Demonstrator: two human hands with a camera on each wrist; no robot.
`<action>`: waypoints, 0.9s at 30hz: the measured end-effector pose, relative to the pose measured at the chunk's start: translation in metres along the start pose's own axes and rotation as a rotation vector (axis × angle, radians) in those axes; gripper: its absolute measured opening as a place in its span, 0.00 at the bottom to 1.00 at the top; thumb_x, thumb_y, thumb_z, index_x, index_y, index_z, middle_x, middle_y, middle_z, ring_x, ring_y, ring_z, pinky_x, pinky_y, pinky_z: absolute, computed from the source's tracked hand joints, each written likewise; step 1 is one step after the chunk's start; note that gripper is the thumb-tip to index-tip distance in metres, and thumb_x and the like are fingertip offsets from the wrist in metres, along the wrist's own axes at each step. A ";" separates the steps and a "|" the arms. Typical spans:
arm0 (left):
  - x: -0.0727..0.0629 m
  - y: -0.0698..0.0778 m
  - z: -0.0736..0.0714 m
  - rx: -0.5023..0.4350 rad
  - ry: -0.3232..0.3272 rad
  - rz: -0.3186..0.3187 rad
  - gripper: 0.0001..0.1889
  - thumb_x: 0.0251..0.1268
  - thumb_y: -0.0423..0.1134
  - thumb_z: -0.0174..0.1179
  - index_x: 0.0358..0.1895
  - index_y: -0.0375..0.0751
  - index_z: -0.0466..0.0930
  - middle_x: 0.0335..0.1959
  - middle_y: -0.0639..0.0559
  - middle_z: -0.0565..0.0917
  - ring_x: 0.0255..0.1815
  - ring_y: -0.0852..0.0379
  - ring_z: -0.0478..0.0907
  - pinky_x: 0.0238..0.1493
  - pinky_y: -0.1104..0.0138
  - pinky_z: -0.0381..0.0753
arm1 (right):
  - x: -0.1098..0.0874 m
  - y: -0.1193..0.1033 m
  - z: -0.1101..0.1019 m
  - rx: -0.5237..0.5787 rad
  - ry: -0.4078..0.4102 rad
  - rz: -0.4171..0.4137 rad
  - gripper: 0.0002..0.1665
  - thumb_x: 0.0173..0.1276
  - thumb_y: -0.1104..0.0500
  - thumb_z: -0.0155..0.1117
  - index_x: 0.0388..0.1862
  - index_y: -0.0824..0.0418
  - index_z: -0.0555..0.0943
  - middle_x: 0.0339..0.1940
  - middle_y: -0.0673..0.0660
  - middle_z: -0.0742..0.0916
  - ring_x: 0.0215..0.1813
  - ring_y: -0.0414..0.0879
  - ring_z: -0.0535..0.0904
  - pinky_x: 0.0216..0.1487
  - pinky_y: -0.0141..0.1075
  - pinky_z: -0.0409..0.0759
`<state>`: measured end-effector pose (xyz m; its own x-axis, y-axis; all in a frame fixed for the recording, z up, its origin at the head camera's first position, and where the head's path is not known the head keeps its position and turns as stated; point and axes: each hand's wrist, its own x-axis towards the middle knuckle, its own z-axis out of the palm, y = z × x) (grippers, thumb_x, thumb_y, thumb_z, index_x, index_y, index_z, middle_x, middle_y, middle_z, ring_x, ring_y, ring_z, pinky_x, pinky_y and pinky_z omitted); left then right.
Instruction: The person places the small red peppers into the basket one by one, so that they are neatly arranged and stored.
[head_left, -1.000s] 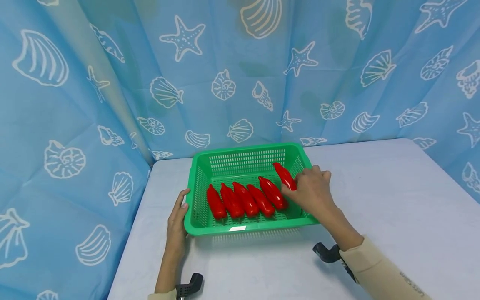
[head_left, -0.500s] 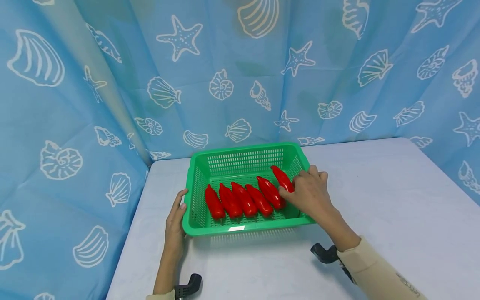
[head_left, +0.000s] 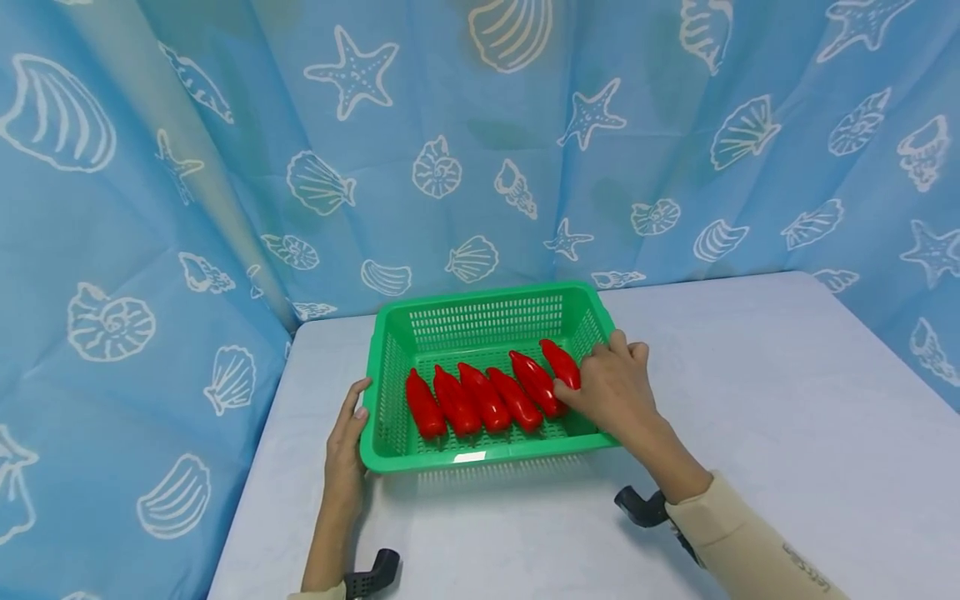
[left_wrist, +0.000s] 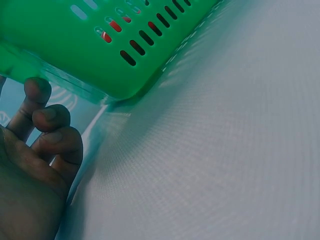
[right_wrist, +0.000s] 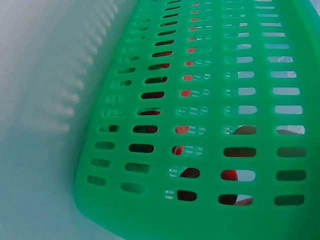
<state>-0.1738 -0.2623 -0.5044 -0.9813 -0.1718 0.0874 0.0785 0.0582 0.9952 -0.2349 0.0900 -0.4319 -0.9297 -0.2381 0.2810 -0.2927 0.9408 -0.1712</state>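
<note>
A green slotted plastic basket (head_left: 480, 457) stands on the table with several glossy red peppers (head_left: 487, 398) lying side by side in it, slanted alike. My right hand (head_left: 617, 383) reaches over the right rim and holds the rightmost red pepper (head_left: 558, 362) by its near end. That end and some fingertips are hidden behind the hand. At the basket's left side, my left hand (head_left: 347, 442) touches the rim with its fingers. In the left wrist view, fingers (left_wrist: 60, 142) are loosely bent beside the basket's wall (left_wrist: 100, 65).
The table (head_left: 750, 375) has a white cover. Behind it and to the left hangs a blue curtain (head_left: 420, 233) printed with shells and starfish. Slots in the basket wall (right_wrist: 165, 110) fill the right wrist view, with bits of red behind them.
My right hand has lowered the red pepper toward the basket floor, next to the others. The whole scene shifts slightly left in the head view. My left hand stays at the rim.
</note>
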 end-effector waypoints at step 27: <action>-0.001 -0.001 0.001 0.012 0.011 -0.011 0.23 0.77 0.60 0.43 0.71 0.68 0.67 0.67 0.59 0.70 0.42 0.54 0.76 0.36 0.67 0.76 | -0.003 0.012 -0.011 0.368 -0.013 -0.016 0.18 0.67 0.47 0.71 0.44 0.60 0.89 0.20 0.48 0.75 0.38 0.50 0.66 0.40 0.49 0.49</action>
<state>-0.1731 -0.2611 -0.5051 -0.9801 -0.1829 0.0767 0.0652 0.0677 0.9956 -0.2330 0.1043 -0.4245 -0.9266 -0.2570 0.2746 -0.3655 0.7875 -0.4962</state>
